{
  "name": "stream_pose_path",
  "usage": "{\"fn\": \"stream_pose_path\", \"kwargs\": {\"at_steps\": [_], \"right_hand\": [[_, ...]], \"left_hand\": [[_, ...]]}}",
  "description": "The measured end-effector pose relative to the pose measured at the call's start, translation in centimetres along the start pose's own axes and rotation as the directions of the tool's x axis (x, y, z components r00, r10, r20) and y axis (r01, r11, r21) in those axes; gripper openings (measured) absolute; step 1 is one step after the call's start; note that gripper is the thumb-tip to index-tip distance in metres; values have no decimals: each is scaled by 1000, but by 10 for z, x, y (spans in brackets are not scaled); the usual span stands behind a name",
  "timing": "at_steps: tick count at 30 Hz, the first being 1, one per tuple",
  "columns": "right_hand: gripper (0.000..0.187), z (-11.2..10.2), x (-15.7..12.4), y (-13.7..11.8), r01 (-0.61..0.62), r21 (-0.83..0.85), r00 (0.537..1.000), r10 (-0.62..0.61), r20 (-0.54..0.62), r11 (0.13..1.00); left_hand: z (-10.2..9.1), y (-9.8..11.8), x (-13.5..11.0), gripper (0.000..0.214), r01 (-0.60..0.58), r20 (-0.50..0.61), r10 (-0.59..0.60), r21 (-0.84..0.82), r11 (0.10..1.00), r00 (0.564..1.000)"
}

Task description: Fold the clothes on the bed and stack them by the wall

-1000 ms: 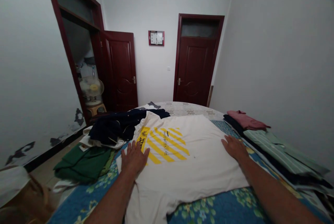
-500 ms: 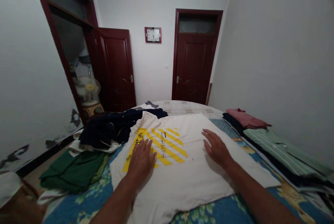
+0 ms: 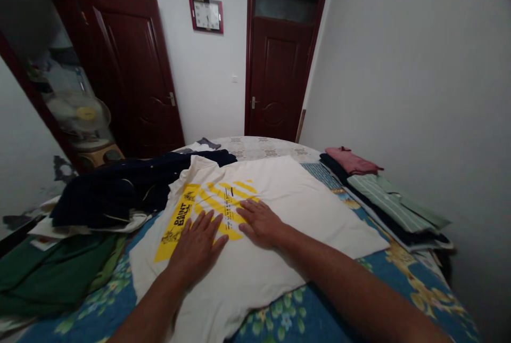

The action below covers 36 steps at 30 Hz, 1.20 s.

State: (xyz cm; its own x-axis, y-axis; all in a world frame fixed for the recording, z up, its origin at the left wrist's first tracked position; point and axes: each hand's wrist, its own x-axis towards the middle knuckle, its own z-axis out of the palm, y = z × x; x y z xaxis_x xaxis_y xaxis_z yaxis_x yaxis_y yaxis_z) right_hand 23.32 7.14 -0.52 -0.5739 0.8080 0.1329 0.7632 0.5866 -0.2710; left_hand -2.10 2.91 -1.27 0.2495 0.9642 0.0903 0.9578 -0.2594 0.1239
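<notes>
A white T-shirt (image 3: 303, 210) with a yellow striped print and black lettering lies spread out before me, its collar toward the upper left. My left hand (image 3: 202, 242) rests flat on the shirt at the lower part of the print, fingers stretched. Just to its right, my right hand (image 3: 261, 223) lies palm down over the print's right side, fingers extended. Neither hand grips the cloth. Parts of the print are hidden under both hands.
Dark navy clothing (image 3: 107, 188) is heaped on the left, above folded green clothing (image 3: 51, 268). Along the right lie a folded pink garment (image 3: 353, 161) and a green striped shirt (image 3: 395, 202) on darker clothes. Everything rests on a blue flowered cloth (image 3: 291, 316). Walls stand close on both sides.
My right hand has moved left across the shirt onto the print, close to my left hand. The camera view has tilted down and turned to the right.
</notes>
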Motion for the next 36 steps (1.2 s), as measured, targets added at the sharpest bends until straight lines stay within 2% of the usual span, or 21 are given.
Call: {"fn": "stream_pose_path", "kwargs": {"at_steps": [4, 7, 10, 13, 15, 18, 24, 28, 30, 34, 36], "right_hand": [[65, -5, 12, 41, -115, -31, 993, 115, -6, 993], [65, -14, 14, 86, -238, -62, 971, 237, -28, 969], [67, -27, 6, 140, -402, -107, 916, 398, -57, 909], [68, -41, -6, 192, -559, -145, 829, 550, -100, 816], [68, -48, -12, 218, -624, -157, 782, 611, -126, 766], [68, -52, -13, 246, -661, -161, 750, 642, -155, 733], [67, -57, -7, 278, -717, -139, 697, 692, -189, 683], [68, -60, -6, 286, -717, -99, 693, 691, -208, 690], [68, -59, -7, 284, -725, -85, 679, 690, -250, 683], [61, -59, -12, 265, -746, -114, 614, 610, -500, 657], [56, -61, -17, 253, -717, -163, 641, 551, -534, 677]], "left_hand": [[9, -7, 3, 73, 100, -45, -97, 61, 993, 994], [14, -11, 6, 73, 198, -55, -194, 82, 977, 979], [18, -14, 9, 73, 244, -75, -237, 98, 965, 969], [20, -16, 11, 74, 236, -95, -226, 106, 966, 969], [19, -17, 12, 74, 234, -90, -225, 102, 967, 970], [16, -17, 11, 75, 235, -69, -229, 107, 966, 971], [15, -16, 9, 75, 230, -63, -224, 126, 965, 973], [20, -19, 9, 74, 246, -70, -239, 139, 959, 969], [21, -19, 10, 75, 255, -66, -248, 137, 957, 967], [19, -16, 11, 76, 254, -74, -247, 105, 962, 966], [18, -14, 11, 75, 260, -69, -254, 97, 961, 965]]}}
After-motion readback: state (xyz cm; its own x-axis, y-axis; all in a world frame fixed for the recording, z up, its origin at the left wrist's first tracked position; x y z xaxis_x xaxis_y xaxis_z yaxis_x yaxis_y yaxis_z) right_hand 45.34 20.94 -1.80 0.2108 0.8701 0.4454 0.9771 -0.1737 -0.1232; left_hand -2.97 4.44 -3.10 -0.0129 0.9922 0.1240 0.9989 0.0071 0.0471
